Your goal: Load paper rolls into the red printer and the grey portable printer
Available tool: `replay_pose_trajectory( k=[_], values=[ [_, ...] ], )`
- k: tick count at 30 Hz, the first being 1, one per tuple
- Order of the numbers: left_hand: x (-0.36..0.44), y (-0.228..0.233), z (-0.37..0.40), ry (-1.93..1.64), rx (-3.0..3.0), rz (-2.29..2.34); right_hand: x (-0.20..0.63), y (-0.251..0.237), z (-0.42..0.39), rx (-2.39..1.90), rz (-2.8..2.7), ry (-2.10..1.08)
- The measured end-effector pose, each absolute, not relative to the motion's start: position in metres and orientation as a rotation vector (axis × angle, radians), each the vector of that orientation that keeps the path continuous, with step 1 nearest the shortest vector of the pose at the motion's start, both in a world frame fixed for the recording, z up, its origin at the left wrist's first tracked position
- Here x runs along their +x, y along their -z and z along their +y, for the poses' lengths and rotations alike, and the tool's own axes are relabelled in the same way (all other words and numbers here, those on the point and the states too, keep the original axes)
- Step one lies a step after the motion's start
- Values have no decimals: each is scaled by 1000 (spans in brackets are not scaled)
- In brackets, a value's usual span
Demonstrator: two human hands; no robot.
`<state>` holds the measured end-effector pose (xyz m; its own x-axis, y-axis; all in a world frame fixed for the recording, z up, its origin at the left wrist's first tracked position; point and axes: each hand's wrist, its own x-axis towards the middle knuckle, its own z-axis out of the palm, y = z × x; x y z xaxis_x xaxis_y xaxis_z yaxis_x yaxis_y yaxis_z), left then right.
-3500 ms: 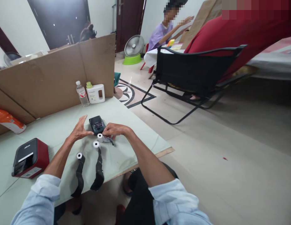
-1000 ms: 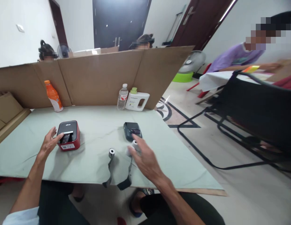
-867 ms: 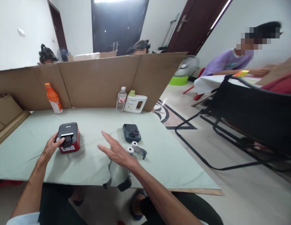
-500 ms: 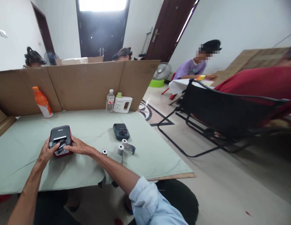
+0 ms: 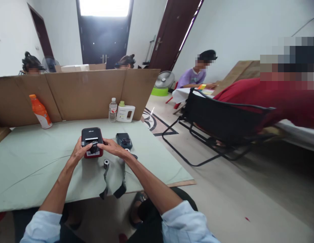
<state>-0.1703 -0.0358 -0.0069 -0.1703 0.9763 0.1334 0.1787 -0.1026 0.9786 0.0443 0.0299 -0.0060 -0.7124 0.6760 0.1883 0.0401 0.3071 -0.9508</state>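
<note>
A red and black label printer (image 5: pixel 91 139) stands on the pale green table (image 5: pixel 32 162) in front of me. My left hand (image 5: pixel 79 152) grips its left side and my right hand (image 5: pixel 110 147) holds its right front, fingers on the dark front part. Just right of it lies a small dark printer (image 5: pixel 124 140). A white paper roll (image 5: pixel 106 163) with a dark strip hanging over the table's edge sits below my hands. A second dark strip (image 5: pixel 121 187) hangs beside it, its roll hidden by my right forearm.
A cardboard screen (image 5: pixel 78 92) walls the table's far side, with an orange bottle (image 5: pixel 40 111), a water bottle (image 5: pixel 112 110) and a white jug (image 5: pixel 125 113) along it. A black folding chair (image 5: pixel 217 119) stands to the right. Other people sit beyond the screen and at a far table.
My left hand reached the red printer at the table's left, my right hand left the rolls and joined it. Both hands have brought the printer rightward, beside the dark printer.
</note>
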Motion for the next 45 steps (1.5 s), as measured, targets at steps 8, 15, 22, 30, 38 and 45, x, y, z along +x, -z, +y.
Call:
replay_pose_trajectory(
  k=[8, 15, 22, 30, 38, 45],
  values=[
    [-159, 25, -21, -1281, 1343, 1382, 60, 24, 41, -666, -1984, -1441],
    [-192, 25, -29, -1158, 1323, 1477, 66, 41, 47, -512, -1881, -1527],
    [-195, 33, -27, -1156, 1508, 1346, 65, 49, 42, -460, -1845, -1502],
    [-198, 45, -25, -1204, 1545, 1409, 64, 53, 37, -511, -1821, -1478],
    [-210, 37, -21, -1143, 1633, 1477, 67, 54, 34, -584, -1867, -1383],
    [-201, 26, -18, -1149, 1631, 1573, 66, 43, 29, -702, -1951, -1217]
  ],
)
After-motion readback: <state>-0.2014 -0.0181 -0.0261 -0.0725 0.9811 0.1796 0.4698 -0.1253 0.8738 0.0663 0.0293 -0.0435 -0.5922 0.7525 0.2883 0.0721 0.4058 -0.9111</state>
